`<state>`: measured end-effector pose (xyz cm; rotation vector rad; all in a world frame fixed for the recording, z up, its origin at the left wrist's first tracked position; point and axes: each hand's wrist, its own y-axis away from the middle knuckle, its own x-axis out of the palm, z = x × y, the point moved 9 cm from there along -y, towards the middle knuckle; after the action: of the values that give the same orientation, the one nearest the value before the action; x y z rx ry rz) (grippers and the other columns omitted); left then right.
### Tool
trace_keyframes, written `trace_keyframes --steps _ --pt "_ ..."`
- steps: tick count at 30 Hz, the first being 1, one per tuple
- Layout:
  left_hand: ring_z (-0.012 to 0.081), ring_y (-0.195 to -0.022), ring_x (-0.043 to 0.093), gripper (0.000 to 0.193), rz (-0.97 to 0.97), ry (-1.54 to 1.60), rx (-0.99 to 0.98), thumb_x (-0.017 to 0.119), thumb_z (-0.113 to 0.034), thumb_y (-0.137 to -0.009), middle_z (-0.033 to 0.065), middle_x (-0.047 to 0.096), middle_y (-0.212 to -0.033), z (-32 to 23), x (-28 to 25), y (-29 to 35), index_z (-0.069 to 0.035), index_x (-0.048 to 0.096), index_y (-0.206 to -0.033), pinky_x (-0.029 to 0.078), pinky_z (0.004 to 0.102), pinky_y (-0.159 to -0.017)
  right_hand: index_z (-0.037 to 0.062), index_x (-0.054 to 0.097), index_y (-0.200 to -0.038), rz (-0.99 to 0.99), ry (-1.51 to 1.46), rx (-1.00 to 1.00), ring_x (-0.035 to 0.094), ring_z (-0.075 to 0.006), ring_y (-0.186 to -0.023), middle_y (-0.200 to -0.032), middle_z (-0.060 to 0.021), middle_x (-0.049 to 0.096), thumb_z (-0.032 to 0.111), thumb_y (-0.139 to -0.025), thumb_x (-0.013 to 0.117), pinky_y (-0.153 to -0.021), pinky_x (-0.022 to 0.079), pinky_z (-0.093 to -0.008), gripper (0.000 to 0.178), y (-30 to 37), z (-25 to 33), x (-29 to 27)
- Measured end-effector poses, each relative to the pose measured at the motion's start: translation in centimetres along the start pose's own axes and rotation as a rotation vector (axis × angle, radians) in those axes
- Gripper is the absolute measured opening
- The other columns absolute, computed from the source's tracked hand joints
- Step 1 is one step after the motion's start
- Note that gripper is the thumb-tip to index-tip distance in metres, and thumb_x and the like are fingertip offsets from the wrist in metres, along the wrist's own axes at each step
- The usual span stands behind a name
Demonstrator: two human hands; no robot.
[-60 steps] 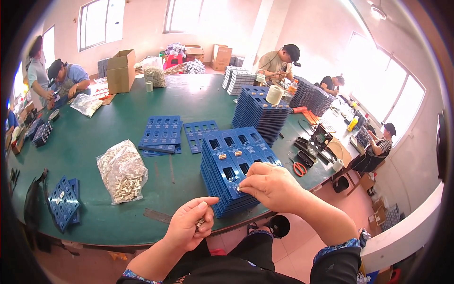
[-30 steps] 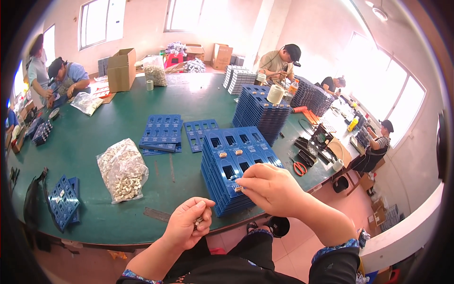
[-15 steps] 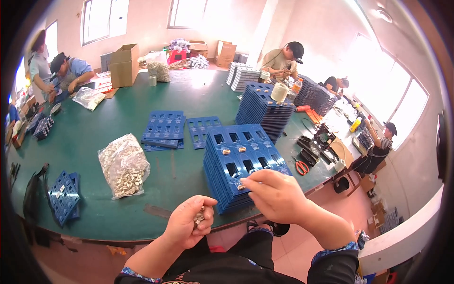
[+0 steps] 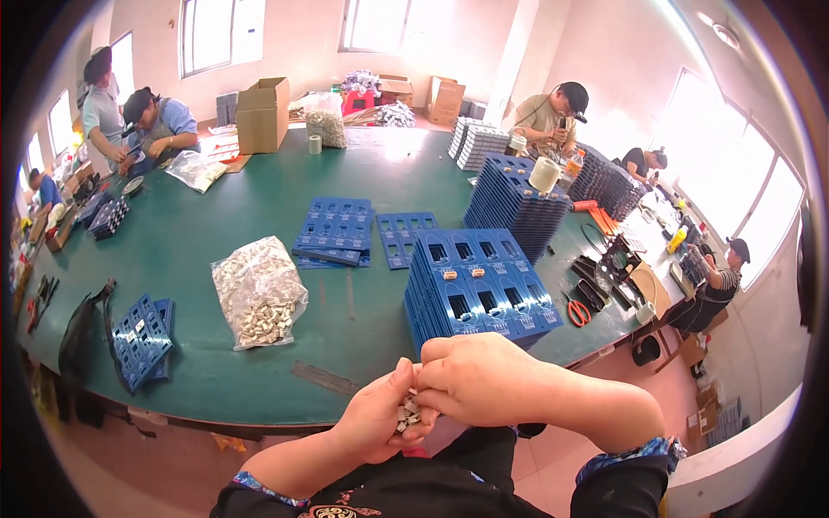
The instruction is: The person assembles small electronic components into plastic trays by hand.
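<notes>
My left hand [image 4: 376,423] is cupped in front of my body, its fingers curled round a small heap of cream-white connectors [image 4: 407,413]. Over it my right hand [image 4: 471,380] is bent down, fingertips pinched together at the heap; whatever they grip is hidden. Just beyond my hands stands a tall stack of blue circuit boards [image 4: 509,321] with rectangular cut-outs. On its top board two small connectors [image 4: 450,274] sit in the upper row. My right hand covers the stack's near corner.
A clear bag of connectors [image 4: 259,298] lies left on the green table [image 4: 190,250]. Loose blue boards [image 4: 335,226] lie behind it. Another board stack [image 4: 509,203] carries a white roll [image 4: 544,174]. Orange-handled scissors [image 4: 578,312] lie right. Several people work around the table.
My right hand has moved from the top board back to my left hand, its fingertips now at the connectors. The view has shifted, so the table's things appear further right.
</notes>
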<state>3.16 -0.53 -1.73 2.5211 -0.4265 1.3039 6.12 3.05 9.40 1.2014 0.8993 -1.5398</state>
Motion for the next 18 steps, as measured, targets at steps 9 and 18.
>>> trace_keyframes --steps 9,18 --pt "0.0101 -0.052 0.043 0.036 0.059 0.068 0.028 0.035 -0.038 -0.107 0.0043 0.056 -0.080 -0.6 0.0 0.0 -0.006 0.052 -0.109 0.029 0.0225 -0.043 0.0051 0.069 -0.087 -0.065 0.016 -0.024 0.064 -0.0286 -0.079 -0.086 -0.0081 0.061 0.021 -0.090 0.058 -0.068 0.053 -0.0387 0.020 0.4 -0.2 -1.9" --pt "0.0107 -0.053 0.041 0.028 -0.045 0.045 0.096 0.041 -0.030 -0.107 0.0045 0.054 -0.079 -1.0 0.4 0.1 -0.005 0.053 -0.105 0.029 0.0228 -0.044 0.0089 0.064 -0.083 -0.309 0.236 -0.142 0.057 -0.0182 -0.075 -0.082 -0.0019 0.054 0.018 -0.078 0.067 -0.059 0.049 -0.0283 0.011 2.0 1.5 -2.1"
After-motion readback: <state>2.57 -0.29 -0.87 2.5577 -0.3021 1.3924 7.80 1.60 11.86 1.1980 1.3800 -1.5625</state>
